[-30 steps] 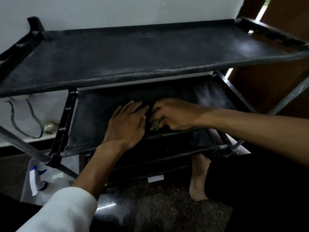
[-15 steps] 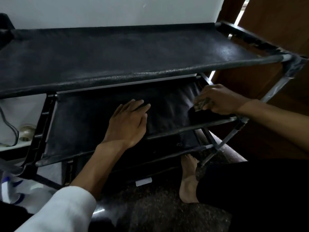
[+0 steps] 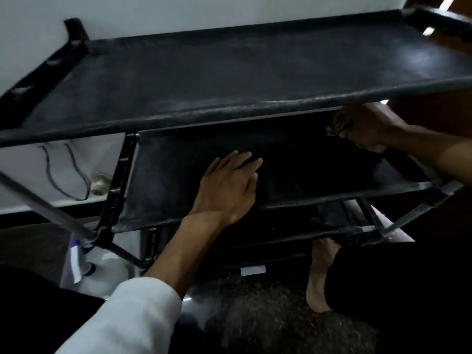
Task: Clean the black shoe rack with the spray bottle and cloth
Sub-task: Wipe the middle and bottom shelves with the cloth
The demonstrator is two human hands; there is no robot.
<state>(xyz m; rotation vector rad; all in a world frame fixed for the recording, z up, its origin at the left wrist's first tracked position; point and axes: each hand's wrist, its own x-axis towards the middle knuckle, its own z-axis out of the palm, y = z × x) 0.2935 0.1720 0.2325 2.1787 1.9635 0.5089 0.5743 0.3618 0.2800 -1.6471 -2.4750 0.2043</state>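
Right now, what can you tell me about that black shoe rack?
The black shoe rack has stacked tiers of dark, textured fabric stretched between grey bars and black plastic side pieces. It stands on the floor by a white wall. The left hand lies flat on the second tier; the right hand pinches a cloth at that tier's right end, under the top tier.

cloth (image 3: 335, 128) mostly hidden in right hand (image 3: 369, 129), spray bottle (image 3: 107, 275) partly hidden

No writing can be read; blue marks on the spray bottle (image 3: 102, 275) are too blurred.
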